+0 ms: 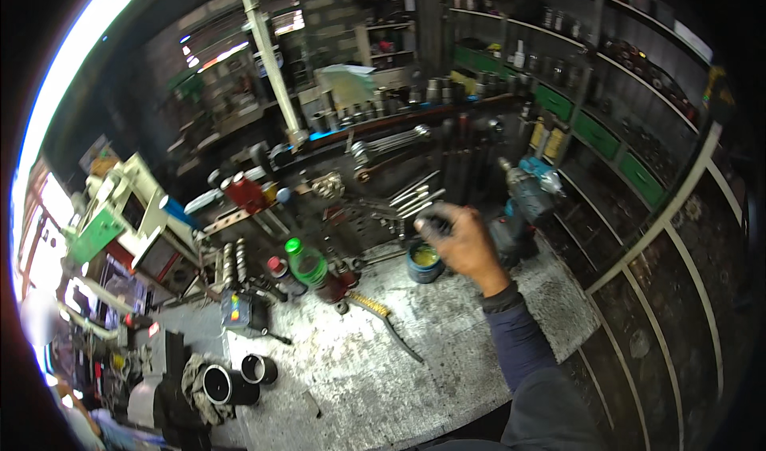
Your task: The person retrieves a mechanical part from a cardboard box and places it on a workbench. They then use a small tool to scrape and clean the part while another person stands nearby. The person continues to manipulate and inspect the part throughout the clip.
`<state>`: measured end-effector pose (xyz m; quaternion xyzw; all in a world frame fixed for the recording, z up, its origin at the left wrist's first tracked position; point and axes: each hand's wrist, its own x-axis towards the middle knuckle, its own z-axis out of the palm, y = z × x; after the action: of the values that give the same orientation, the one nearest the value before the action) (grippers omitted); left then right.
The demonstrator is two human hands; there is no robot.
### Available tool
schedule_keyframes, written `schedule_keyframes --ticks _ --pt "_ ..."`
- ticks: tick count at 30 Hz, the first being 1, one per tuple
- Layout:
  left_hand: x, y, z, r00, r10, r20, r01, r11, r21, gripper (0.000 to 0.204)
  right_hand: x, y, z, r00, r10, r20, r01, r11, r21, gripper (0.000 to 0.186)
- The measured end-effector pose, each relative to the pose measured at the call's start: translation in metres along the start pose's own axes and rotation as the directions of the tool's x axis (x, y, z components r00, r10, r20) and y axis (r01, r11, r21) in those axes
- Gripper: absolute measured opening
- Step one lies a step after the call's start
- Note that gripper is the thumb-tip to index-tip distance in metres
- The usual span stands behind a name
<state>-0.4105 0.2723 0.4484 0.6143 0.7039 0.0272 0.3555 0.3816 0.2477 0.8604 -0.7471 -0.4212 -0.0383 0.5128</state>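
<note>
Right grip (463, 243) curled near blue tub (424, 272), forearm (517, 335) stretched forward

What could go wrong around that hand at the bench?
The right hand seems to hold a small dark object, which could slip into the open round blue tub nearby. A bump might also topple the green-capped plastic bottle standing near the long dark brush with yellow bristles.

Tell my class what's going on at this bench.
The person's right hand is raised beside an open blue tub, seemingly gripping something dark, too blurred to identify. The left hand is out of view. A yellow-bristled brush lies on the worktop near a green-capped bottle.
</note>
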Motion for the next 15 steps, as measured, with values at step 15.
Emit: schedule_keyframes --ticks 15 --pt "0.01 0.09 -0.024 0.875 -0.446 0.186 0.476 0.729 -0.491 0.038 -0.057 0.065 -0.032 0.975 0.207 -0.084 -0.203 0.978 0.057 0.023"
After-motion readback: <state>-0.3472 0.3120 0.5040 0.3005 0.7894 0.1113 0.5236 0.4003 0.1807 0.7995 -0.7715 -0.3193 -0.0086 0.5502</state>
